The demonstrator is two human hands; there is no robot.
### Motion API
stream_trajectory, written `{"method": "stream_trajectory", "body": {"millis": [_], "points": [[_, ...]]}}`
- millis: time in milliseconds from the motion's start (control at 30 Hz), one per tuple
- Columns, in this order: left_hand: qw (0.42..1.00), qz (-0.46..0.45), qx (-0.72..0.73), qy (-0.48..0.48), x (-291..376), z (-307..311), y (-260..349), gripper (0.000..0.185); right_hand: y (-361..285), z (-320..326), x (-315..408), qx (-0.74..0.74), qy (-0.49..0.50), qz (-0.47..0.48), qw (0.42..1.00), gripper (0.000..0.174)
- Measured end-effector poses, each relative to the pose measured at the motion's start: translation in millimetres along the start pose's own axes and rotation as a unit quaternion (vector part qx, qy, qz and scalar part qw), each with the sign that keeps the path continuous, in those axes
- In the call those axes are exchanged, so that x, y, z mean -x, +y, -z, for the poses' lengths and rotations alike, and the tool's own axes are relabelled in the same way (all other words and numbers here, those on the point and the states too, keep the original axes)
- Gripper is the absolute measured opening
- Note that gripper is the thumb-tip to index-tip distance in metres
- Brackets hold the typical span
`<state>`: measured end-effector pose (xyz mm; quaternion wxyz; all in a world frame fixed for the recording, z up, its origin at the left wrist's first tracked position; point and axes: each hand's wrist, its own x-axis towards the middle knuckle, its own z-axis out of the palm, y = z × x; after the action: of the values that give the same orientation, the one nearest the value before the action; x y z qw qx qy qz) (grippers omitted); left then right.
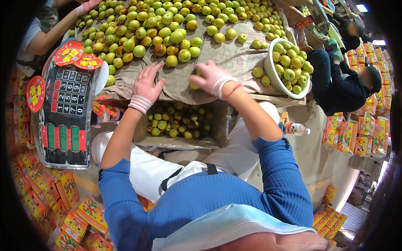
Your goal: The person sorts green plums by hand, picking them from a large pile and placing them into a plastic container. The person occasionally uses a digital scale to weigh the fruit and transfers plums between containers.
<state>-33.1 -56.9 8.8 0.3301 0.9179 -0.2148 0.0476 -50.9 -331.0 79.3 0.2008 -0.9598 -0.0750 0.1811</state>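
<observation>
A large spread of green jujubes [166, 31], some with brown patches, covers the cloth-topped table [220, 47] before me. My left hand [147, 82], in a pink striped glove, is open over the cloth near the table's front edge, with nothing in it. To its right, my right hand [211, 77], gloved the same way, curls over a couple of jujubes [194, 86] and partly hides them. Below the table edge, between my knees, a cardboard box [182, 145] holds more jujubes. A white tub [268, 67] heaped with jujubes tilts at the table's right.
A digital scale [66, 117] with red stickers [68, 52] stands at left. Another person's gloved hand [89, 6] reaches the pile's far left. A seated person [348, 78] is at right, near a plastic bottle [296, 129]. Printed cartons [47, 185] are stacked at lower left.
</observation>
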Motion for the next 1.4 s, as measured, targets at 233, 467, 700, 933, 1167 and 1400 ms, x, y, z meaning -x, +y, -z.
{"method": "stream_trajectory", "body": {"millis": [233,467,700,933,1167,1400], "points": [[0.989,-0.044,-0.139,-0.014,8,-8,0,0.064,-17,7,16,-0.142,-0.037,0.131,0.98,0.043],[0.987,-0.035,-0.145,-0.061,4,-3,7,0.066,145,46,-91,0.118,0.319,0.004,0.94,0.05],[0.996,0.005,-0.082,-0.025,12,7,16,0.067,126,38,-104,0.244,0.258,0.012,0.935,0.045],[0.882,0.099,0.456,-0.056,28,13,65,0.056,38,62,-42,-0.087,0.22,0.117,0.965,0.035],[0.418,0.408,0.765,-0.272,80,-6,69,0.041,-25,14,33,-0.193,0.085,0.285,0.935,0.043],[0.618,0.311,0.71,-0.133,173,33,132,0.034,56,10,5,0.009,0.184,0.073,0.98,0.039]]}}
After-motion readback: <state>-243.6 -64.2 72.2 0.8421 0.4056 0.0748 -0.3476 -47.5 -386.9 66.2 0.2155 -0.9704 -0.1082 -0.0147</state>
